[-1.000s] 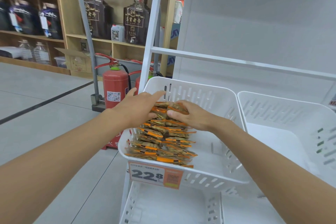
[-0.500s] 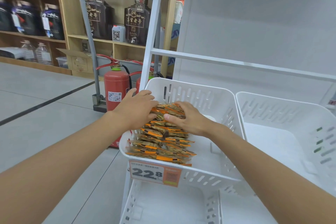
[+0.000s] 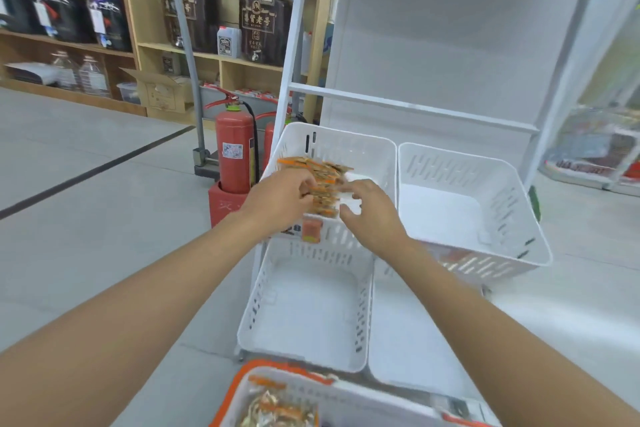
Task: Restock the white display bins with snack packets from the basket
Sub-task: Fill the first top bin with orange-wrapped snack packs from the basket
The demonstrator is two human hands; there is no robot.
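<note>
Fingers (image 3: 306, 189) of the left hand (image 3: 280, 199) are curled round the left edge of a row of snack packets (image 3: 323, 180). The fingers (image 3: 351, 192) of the right hand (image 3: 372, 211) are loosely bent and a little spread, their tips against the right edge of the same row and the thumb apart below. The blur does not let me say whether any single packet is pinched. These orange and brown packets stand on edge, one behind the other, in the left part of the upper-left display bin (image 3: 346, 140), which sits tilted toward the person on the white rack. I think both hands close on the row from its two sides because such thin packets lean and slide easily, and the squeeze makes them straight and tight. The tilt of the bin probably serves the shopper, who sees the fronts above the price tag (image 3: 311, 230) on its front wall. The right part of this bin shows only its white bottom, and so do the neighbouring bin (image 3: 467, 166) on the right and the lower bin (image 3: 258, 305), so I judge that most of the restocking is not yet done. The basket (image 3: 227, 406), with an orange rim, is at the bottom edge of the view, close to the person, and more packets (image 3: 277, 406) lie in it, too blurred to count. If the hands let go suddenly, the row could fall toward the free right side. A red fire extinguisher (image 3: 235, 156) stands on the floor behind the rack.
</note>
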